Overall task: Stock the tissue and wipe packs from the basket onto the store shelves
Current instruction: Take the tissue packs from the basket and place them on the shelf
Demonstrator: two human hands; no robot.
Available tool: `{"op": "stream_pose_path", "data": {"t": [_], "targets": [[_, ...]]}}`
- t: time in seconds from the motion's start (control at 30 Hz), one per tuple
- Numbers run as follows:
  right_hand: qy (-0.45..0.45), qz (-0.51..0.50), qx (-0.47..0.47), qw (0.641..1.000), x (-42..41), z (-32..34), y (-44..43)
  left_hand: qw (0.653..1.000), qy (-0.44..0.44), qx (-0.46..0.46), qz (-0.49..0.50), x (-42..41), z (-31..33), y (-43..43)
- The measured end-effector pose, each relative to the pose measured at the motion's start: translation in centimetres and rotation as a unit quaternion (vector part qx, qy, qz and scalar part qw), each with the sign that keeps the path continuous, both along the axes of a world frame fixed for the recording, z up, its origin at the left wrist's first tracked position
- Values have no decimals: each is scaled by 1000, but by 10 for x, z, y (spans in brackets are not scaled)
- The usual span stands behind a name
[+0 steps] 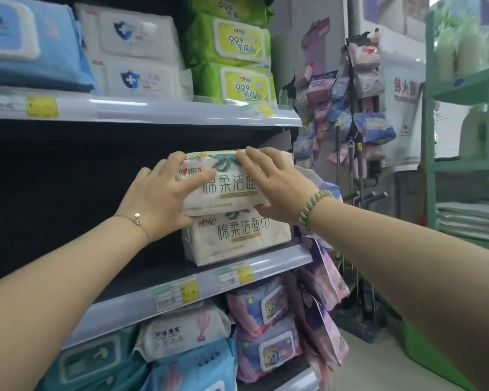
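Gripped: left hand [158, 197] and right hand [277, 187] wrap the white pack [226, 190]; below my grip, a matching pack [237, 238] on grey shelf [277, 263].

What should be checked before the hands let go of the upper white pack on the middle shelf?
Grip: left hand and right hand hold the top pack at its two ends: ok.
Seated on the lower pack: they touch, flatness cannot tell.
Room beneath the upper shelf: dark gap above the pack: ok.
Label faces front: ok.
Stack set behind the middle shelf edge: ok.
Packs left in the basket: out of view, cannot tell.
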State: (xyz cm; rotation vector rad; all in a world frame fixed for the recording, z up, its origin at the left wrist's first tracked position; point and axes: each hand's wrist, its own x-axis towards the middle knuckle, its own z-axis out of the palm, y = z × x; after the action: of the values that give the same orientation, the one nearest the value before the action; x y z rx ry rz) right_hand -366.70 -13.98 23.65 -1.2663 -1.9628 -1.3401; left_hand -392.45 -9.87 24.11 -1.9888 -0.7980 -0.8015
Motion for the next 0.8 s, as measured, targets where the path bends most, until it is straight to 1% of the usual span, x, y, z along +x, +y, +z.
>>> {"op": "stream_pose_path", "data": {"t": [0.1,0.2,0.27,0.33,0.43,0.53,0.67,0.73,0.8], "targets": [[24,3,-11,1000,-8,-6,6,998,-36,-41,22,7,-4,5],[41,-5,6,999,-10,-16,16,996,-42,-63,39,16,-6,6],[59,2,11,998,-11,-19,23,994,-53,-92,36,18,-6,7],[79,-17,25,996,-11,-21,28,988,-73,-133,22,19,-4,7],[92,-40,-10,995,-9,-31,32,981,-94,-170,6,18,-5,9],[109,-36,-48,992,-11,-42,33,978,-115,-173,-17,20,-11,13],[134,-34,-63,988,-14,-49,34,965,-163,-202,-45,29,-16,17],[133,-37,-69,988,-13,-51,33,959,-175,-217,-39,33,-15,17],[134,-35,-82,987,-12,-51,31,961,-166,-220,-9,35,-14,16]]}}
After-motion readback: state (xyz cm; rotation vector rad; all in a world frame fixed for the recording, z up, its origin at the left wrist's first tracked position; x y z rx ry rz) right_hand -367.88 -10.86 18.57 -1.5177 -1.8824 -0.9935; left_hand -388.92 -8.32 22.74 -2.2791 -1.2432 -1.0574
